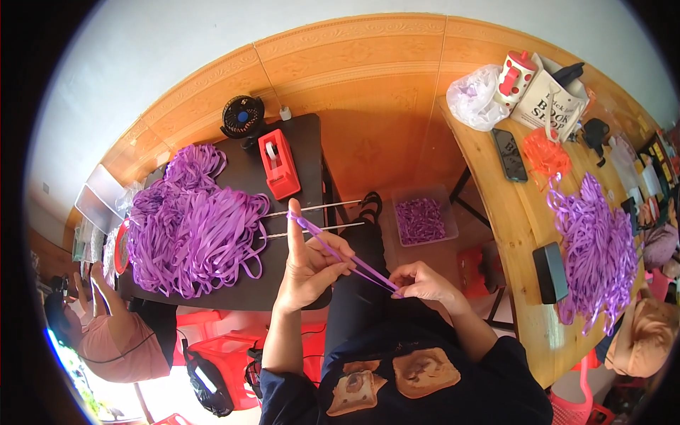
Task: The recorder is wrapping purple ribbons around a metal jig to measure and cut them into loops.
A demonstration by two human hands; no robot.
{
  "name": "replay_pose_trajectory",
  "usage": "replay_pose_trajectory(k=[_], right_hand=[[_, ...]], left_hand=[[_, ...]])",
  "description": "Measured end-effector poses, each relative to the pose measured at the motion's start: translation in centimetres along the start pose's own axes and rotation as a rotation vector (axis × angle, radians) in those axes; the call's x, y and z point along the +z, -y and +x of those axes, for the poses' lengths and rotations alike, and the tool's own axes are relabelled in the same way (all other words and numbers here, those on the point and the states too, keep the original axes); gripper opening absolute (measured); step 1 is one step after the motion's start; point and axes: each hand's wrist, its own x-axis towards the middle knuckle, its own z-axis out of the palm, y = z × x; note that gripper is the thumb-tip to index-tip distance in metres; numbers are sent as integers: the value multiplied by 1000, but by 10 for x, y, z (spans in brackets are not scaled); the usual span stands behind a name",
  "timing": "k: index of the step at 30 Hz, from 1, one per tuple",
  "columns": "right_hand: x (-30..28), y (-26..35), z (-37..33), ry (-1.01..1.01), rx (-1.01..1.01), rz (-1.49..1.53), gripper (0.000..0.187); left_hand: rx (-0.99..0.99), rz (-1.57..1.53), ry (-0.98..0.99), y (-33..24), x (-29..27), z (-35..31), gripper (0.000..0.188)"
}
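Between my two hands stretches a narrow purple ribbon [368,270], looped round the tip of my raised left index finger. My left hand [308,268] pinches the ribbon between its thumb and bent fingers. Lower and to the right, my right hand [428,283] grips the ribbon's other end with thumb and fingers. To the left, a large heap of purple ribbon loops [191,237] lies on a dark table [294,280]. Two thin rods [322,207] stick out past that table's edge, just beyond my left hand.
A red tape dispenser [282,166] and black fan [243,119] stand on the dark table. A clear bin [425,192] on the floor contains purple pieces. The wooden table [489,191] bears more ribbon [595,248], a phone [508,156] and bags. People sit left [124,347] and right [643,336].
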Motion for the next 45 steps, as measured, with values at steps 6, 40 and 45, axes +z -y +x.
replay_pose_trajectory(k=[6,40,45], right_hand=[[-1,-13,2,-49,-4,50,22],[-1,124,16,36,-959,-575,20],[8,118,11,90,-826,-414,17]], left_hand=[[-76,44,21,-7,-2,2,106],[-537,-278,214,-2,13,1,14],[-525,-398,185,9,10,-7,13]])
